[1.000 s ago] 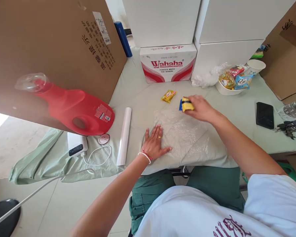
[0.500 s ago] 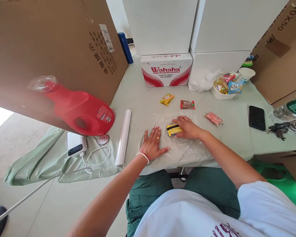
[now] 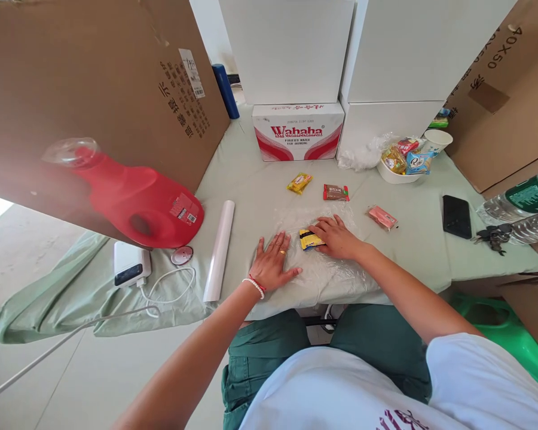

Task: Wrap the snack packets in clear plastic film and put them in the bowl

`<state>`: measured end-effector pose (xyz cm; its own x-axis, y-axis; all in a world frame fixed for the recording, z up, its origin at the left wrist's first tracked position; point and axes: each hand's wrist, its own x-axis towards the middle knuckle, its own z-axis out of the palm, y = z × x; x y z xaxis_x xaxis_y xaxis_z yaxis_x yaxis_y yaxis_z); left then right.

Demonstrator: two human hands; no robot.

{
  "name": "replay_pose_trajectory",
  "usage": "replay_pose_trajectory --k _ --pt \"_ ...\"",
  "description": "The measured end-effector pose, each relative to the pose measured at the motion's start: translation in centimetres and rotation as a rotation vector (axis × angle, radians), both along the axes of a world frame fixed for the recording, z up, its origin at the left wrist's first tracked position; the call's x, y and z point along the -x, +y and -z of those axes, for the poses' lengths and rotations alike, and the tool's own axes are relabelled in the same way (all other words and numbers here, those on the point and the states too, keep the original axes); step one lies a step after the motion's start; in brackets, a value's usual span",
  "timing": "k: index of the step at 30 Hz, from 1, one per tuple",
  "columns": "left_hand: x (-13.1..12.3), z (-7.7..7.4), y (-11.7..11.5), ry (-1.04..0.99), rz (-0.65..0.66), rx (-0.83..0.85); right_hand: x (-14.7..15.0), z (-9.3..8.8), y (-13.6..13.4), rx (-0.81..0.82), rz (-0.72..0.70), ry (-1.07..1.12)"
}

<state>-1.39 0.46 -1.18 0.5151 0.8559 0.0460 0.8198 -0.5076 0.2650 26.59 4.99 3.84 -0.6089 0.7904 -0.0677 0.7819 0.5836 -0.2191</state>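
Note:
My left hand [image 3: 269,263] lies flat with its fingers spread, pressing the left side of a clear plastic bag [image 3: 341,275] onto the table. Over the middle of the bag, my right hand [image 3: 338,237] grips the right end of a small yellow and black snack packet [image 3: 308,239]; part of the packet is hidden under the fingers. Beyond the bag lie a yellow-wrapped snack [image 3: 300,183] and a brown and red packet [image 3: 336,192]. To the right of my right hand is a pink-wrapped snack [image 3: 382,217].
A white roll [image 3: 219,251], a red jug [image 3: 147,203] and a power bank [image 3: 131,264] with a cable are on the left. A white bowl [image 3: 397,175] of snacks, a phone [image 3: 457,216], keys [image 3: 494,237] and water bottles [image 3: 529,194] stand right. A Wahaha box [image 3: 298,134] is behind.
The whole view has shifted slightly, with things sitting a little further left in the picture. My hands stay in nearly the same places, the right one still on the snack packet.

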Motion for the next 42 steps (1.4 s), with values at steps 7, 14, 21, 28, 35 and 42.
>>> replay_pose_trajectory --k 7,14,21,28,35,42 --pt "2.0 -1.5 -1.3 -0.151 0.101 -0.079 -3.9 -1.4 -5.3 -0.093 -0.006 0.396" --pt "3.0 -1.4 -3.1 -0.239 0.258 0.129 -6.5 3.7 -11.6 -0.116 -0.007 0.415" --pt "1.3 -2.2 -0.2 -0.56 -0.151 0.273 -6.2 1.3 -7.8 -0.072 -0.006 0.553" --pt "-1.2 -2.1 3.6 -0.539 -0.519 0.246 -5.6 -2.8 0.5 0.241 0.249 0.206" --pt "-3.4 -1.1 4.2 -0.436 -0.742 0.147 -1.2 -4.9 1.6 -0.095 0.321 0.016" --pt "-3.2 -2.1 3.6 -0.436 -0.863 -0.031 2.5 -3.0 2.1 0.131 0.135 0.052"
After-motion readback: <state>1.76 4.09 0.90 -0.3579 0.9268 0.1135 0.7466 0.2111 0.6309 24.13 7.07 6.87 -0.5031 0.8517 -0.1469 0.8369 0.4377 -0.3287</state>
